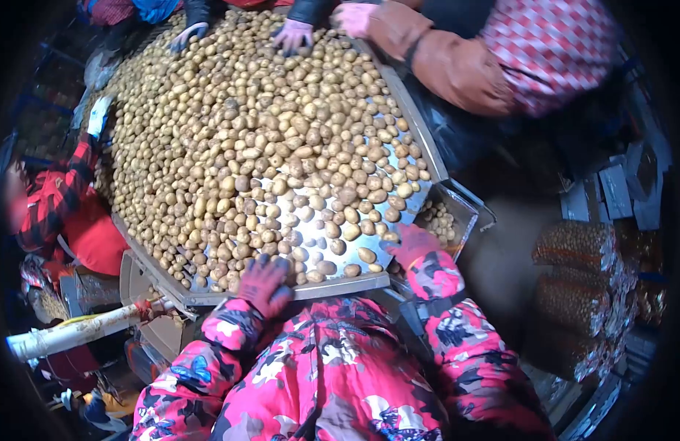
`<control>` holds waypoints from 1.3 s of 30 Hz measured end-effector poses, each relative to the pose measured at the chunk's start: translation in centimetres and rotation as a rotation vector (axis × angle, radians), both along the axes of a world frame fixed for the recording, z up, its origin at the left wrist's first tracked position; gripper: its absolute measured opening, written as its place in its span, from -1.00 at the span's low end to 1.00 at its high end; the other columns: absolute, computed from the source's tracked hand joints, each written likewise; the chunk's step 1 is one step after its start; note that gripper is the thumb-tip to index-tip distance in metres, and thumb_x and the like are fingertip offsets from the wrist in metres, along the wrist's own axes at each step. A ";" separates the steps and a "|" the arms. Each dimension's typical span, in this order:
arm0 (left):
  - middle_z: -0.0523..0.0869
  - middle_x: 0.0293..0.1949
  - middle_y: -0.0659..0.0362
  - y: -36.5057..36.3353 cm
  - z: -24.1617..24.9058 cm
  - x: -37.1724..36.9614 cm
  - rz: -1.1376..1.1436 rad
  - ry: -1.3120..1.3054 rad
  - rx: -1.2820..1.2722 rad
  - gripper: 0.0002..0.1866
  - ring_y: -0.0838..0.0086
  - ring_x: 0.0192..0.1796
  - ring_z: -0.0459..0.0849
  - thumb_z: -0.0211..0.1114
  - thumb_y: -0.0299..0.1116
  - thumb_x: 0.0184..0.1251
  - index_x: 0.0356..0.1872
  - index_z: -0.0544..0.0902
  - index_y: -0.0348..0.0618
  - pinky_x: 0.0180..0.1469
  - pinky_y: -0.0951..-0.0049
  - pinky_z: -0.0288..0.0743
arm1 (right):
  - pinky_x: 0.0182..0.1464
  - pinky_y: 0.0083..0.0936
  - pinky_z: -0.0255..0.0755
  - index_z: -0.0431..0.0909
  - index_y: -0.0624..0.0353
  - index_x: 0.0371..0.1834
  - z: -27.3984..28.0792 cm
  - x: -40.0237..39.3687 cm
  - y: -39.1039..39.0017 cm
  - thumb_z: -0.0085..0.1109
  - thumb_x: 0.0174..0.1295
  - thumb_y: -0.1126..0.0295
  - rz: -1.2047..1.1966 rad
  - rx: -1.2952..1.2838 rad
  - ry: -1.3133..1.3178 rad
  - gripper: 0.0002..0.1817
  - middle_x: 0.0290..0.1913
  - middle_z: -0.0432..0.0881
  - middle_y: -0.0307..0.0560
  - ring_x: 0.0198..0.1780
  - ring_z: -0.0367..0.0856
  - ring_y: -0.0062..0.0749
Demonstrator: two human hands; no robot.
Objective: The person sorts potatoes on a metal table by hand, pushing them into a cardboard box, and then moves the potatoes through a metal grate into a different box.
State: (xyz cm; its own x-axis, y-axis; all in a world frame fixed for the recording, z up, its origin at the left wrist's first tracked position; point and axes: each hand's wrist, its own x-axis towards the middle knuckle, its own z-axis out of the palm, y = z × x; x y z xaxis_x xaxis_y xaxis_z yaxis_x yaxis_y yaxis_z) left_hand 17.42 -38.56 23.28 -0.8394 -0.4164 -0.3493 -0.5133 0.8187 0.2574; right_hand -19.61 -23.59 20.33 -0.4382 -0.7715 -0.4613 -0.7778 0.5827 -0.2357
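A heap of potatoes (229,125) covers most of a metal sorting table (332,288) and thins out at the near right, where bare metal shows. My left hand (265,285), in a pink and dark glove, rests at the near rim with its fingers spread beside the closest potatoes. At the table's near right corner is my right hand (415,246), also gloved. Its fingers reach left toward a few loose potatoes, and I see nothing held in it. Just beyond that hand, a metal side chute (468,213) contains more potatoes.
Co-workers' gloved hands reach over the heap: a pink glove (293,35), a bluish glove (189,35) and a pale glove (99,115). A person in a checked hood (549,51) leans in at right. Filled mesh sacks (571,294) stand right; a white pipe (82,331) lies left.
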 end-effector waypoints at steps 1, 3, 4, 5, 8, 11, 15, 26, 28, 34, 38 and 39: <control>0.24 0.58 -0.20 1.5 0.2 -0.3 0.044 -0.024 0.010 -0.09 -0.22 0.62 0.13 0.32 0.12 0.31 0.60 0.26 -0.10 0.61 -0.23 -0.01 | 0.21 -0.14 0.52 0.58 -0.06 0.33 0.9 -1.1 -0.9 0.31 0.25 -0.19 -0.014 0.055 -0.004 -0.33 0.22 0.62 -0.02 0.17 0.65 -0.05; 0.15 0.62 -0.23 3.1 1.3 -2.0 0.134 -0.056 0.074 0.02 -0.19 0.68 -0.01 0.31 0.21 0.30 0.64 0.15 -0.16 0.63 -0.22 -0.06 | 0.29 -0.07 0.45 0.55 -0.07 0.37 1.5 -1.8 -2.3 0.26 0.22 -0.30 -0.024 -0.046 0.084 -0.24 0.31 0.56 0.03 0.25 0.59 -0.04; 0.12 0.63 -0.22 3.2 1.5 -3.6 0.155 0.019 0.090 0.01 -0.20 0.68 -0.01 0.30 0.24 0.32 0.66 0.14 -0.07 0.62 -0.25 -0.04 | 0.35 0.00 0.36 0.56 -0.09 0.38 2.2 -1.3 -3.8 0.26 0.21 -0.30 0.064 -0.270 0.243 -0.24 0.35 0.52 0.05 0.32 0.51 0.01; 0.13 0.63 -0.22 2.5 1.1 -5.6 0.081 0.009 0.170 -0.03 -0.22 0.68 -0.01 0.31 0.22 0.32 0.65 0.16 0.01 0.61 -0.27 -0.03 | 0.41 0.08 0.28 0.56 -0.11 0.39 2.7 -0.7 -6.0 0.26 0.20 -0.30 0.148 -0.498 0.397 -0.23 0.39 0.49 0.07 0.39 0.44 0.06; 0.20 0.60 -0.16 3.3 -0.6 -11.2 -0.065 0.176 0.290 -0.15 -0.24 0.61 0.15 0.32 0.15 0.30 0.59 0.32 0.11 0.60 -0.26 0.02 | 0.53 0.21 0.08 0.45 -0.28 0.51 1.9 -0.2 -12.9 0.26 0.19 -0.30 0.215 -0.474 0.304 -0.19 0.55 0.31 0.15 0.56 0.18 0.25; 0.26 0.57 -0.13 3.5 -2.1 -12.0 -0.293 0.337 0.217 -0.20 -0.19 0.55 0.28 0.32 0.09 0.30 0.55 0.37 0.08 0.56 -0.25 0.12 | 0.59 0.21 0.00 0.43 -0.37 0.52 -0.6 0.9 -13.0 0.30 0.18 -0.25 0.237 -0.342 0.190 -0.21 0.64 0.18 0.13 0.64 0.03 0.33; 0.28 0.56 -0.14 -1.7 2.4 -8.0 0.120 0.193 0.175 -0.18 -0.23 0.56 0.23 0.35 0.05 0.27 0.55 0.36 0.01 0.52 -0.28 0.14 | 0.51 0.30 0.04 0.56 -0.34 0.41 -1.3 0.0 -3.6 0.38 0.09 -0.20 0.339 -0.504 0.082 -0.26 0.55 0.30 0.07 0.58 0.13 0.27; 0.33 0.47 -0.20 -2.7 -4.3 -9.7 0.034 0.259 -0.097 -0.17 -0.31 0.53 0.21 0.44 -0.12 0.12 0.48 0.41 -0.03 0.52 -0.31 0.09 | 0.53 0.26 0.04 0.63 -0.35 0.31 0.0 10.1 -5.0 0.43 0.03 -0.17 0.460 -0.326 0.111 -0.31 0.47 0.39 0.03 0.57 0.14 0.20; 0.40 0.40 -0.18 -1.6 -4.3 -12.7 0.002 0.372 0.014 -0.20 -0.24 0.46 0.32 0.40 -0.20 0.10 0.46 0.42 -0.03 0.45 -0.25 0.24 | 0.54 0.23 0.03 0.68 -0.35 0.25 -1.0 7.5 -3.7 0.40 0.07 -0.19 0.341 -0.401 0.153 -0.37 0.52 0.35 0.03 0.59 0.10 0.19; 0.53 0.32 -0.05 -3.6 0.0 -14.2 -0.178 0.659 0.280 -0.35 -0.16 0.32 0.47 0.40 -0.25 0.14 0.34 0.55 -0.03 0.29 -0.12 0.40 | 0.51 0.20 0.11 0.68 -0.28 0.28 0.1 -2.2 0.8 0.36 0.15 -0.17 0.072 -0.382 0.253 -0.39 0.53 0.37 0.09 0.54 0.24 0.18; 0.41 0.46 -0.19 -10.6 0.6 -5.6 0.350 0.471 -0.348 -0.27 -0.31 0.46 0.32 0.35 -0.04 0.25 0.44 0.49 -0.11 0.42 -0.29 0.20 | 0.49 0.15 0.20 0.43 -0.27 0.52 0.4 -7.6 -12.3 0.30 0.24 -0.15 0.111 -0.522 0.506 -0.25 0.49 0.39 0.18 0.48 0.34 0.23; 0.35 0.51 -0.16 -11.5 0.1 -3.0 0.392 0.381 -0.455 -0.22 -0.29 0.53 0.23 0.36 0.00 0.25 0.49 0.45 -0.06 0.49 -0.31 0.10 | 0.50 0.15 0.19 0.36 -0.29 0.58 -0.1 -8.7 -16.0 0.23 0.29 -0.19 0.130 -0.520 0.551 -0.23 0.52 0.37 0.19 0.51 0.31 0.24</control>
State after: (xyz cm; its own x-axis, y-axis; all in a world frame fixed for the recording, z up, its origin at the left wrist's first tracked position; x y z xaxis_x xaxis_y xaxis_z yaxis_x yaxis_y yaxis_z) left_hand 14.40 -50.03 23.33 -0.6272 -0.7475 0.2188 -0.7343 0.6611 0.1538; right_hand -28.30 -39.60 20.26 -0.3903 -0.8906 0.2336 -0.9171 0.3985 -0.0133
